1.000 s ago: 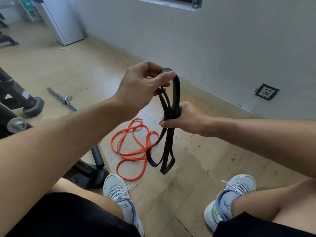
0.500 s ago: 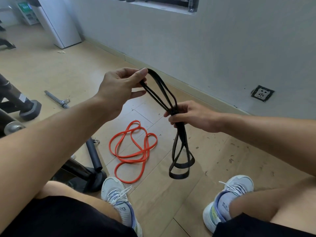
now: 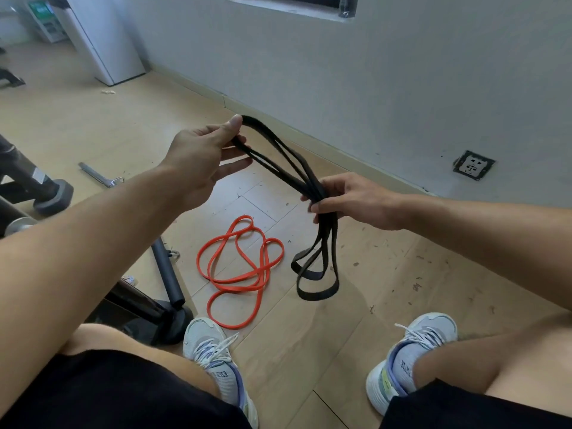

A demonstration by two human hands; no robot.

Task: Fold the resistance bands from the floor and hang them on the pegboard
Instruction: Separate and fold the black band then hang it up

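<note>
Left hand up high, thumb and fingers pinching the top loops of the black resistance band, while the right hand sits lower and to the right, fingers clamped around the gathered strands at the band's middle, so the strands run taut on a slant between the two grips. Below the right hand the remaining loops dangle free above the wooden floor. Just left of them the orange resistance band lies in loose coils on the boards, ahead of the left shoe.
</note>
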